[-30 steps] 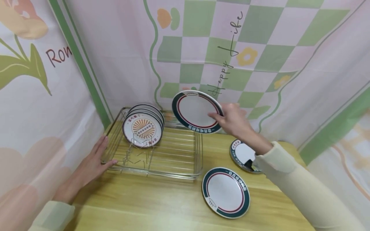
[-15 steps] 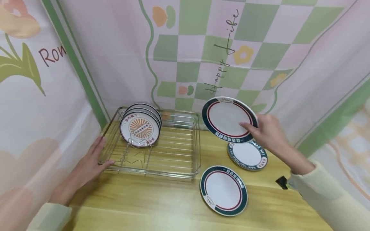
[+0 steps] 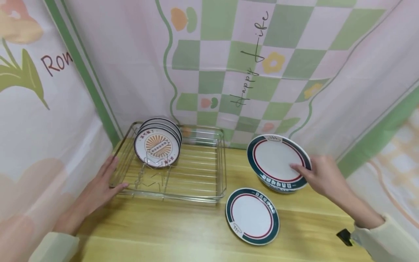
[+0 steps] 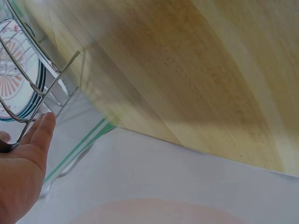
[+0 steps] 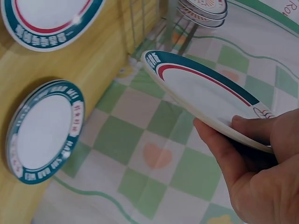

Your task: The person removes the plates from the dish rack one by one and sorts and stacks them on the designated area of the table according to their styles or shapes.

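My right hand (image 3: 330,182) pinches the right edge of a white plate with a dark green rim and a red ring (image 3: 276,158), thumb on its upper face. In the right wrist view the held plate (image 5: 205,93) tilts, apart from a stack of smaller green-rimmed plates (image 5: 46,133). From the head, it hides most of that stack. With fingers extended, my left hand (image 3: 98,185) rests at the front left corner of a wire dish rack (image 3: 196,198). Several white plates with an orange sunburst print (image 3: 158,147) stand upright at the rack's left.
Another green-rimmed plate (image 3: 252,216) lies flat on the wooden table (image 3: 157,233), right of the rack's front corner. Printed cloth (image 3: 216,54) hangs behind and along both sides. A small black object (image 3: 344,237) shows beside the right sleeve.
My right hand has carried the plate from near the rack rightward and down, over the smaller stack. My left hand stays at the rack; the head view has shifted slightly.
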The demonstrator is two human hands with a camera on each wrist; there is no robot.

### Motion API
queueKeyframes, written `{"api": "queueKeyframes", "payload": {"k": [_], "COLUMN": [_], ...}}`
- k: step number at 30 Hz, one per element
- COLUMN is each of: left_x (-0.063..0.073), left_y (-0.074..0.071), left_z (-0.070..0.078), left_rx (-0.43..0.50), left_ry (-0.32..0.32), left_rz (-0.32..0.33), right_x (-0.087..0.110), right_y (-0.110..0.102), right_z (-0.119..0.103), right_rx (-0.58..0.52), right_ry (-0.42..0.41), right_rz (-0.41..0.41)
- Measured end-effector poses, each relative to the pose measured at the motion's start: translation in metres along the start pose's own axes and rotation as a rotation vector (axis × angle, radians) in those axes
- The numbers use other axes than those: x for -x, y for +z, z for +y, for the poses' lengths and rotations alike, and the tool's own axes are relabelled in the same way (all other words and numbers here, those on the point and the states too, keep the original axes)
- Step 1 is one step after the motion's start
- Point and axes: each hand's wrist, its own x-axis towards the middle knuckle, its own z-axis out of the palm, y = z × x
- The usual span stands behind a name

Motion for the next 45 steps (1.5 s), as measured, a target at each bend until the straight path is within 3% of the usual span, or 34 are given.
{"api": "queueKeyframes", "payload": {"k": [10, 17, 27, 38, 45], "left_x": [-0.001, -0.001, -0.001, -0.002, 0.0], "left_y": [0.0, 0.001, 0.001, 0.0, 0.001], "left_z": [-0.001, 0.0, -0.001, 0.001, 0.0], "left_rx": [-0.004, -0.005, -0.002, 0.001, 0.002], "left_ry": [0.006, 0.021, -0.003, -0.009, -0.008], "left_rz": [-0.012, 0.015, -0.002, -0.013, -0.001], "right_x": [0.026, 0.043, 0.052, 0.055, 0.062], "right_y": [0.018, 0.036, 0.055, 0.069, 0.079], "right_z": [0.021, 0.027, 0.031, 0.037, 0.043], "right_rx": [0.003, -0.034, -0.054, -0.233, -0.411], "right_ry": [-0.012, 0.084, 0.124, 0.236, 0.402], "right_rz": [-0.07, -0.212, -0.31, -0.404, -0.458]}}
